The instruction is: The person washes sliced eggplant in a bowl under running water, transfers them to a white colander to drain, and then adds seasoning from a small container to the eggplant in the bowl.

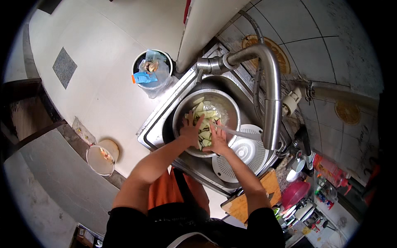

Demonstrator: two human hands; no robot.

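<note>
A steel bowl [234, 108] stands in the sink, holding water and pale green vegetable slices [205, 134] with dark skin edges, which look like eggplant. Both my hands are inside it. My left hand [191, 131] rests at the left side of the slices, its fingers stretched out and apart. On the right, my right hand [218, 139] lies over the slices with spread fingers. A stream of water [244, 134] runs from the steel faucet [271, 103] into the bowl near my right fingers. Some slices are hidden under my hands.
Beside the bowl, a white perforated colander [244, 153] sits in the steel sink [159, 126]. A wooden cutting board [271, 187] and a pink bowl [295, 194] are at the right. On the floor at the left stand a lined bin [144, 84] and a pale bucket [111, 149].
</note>
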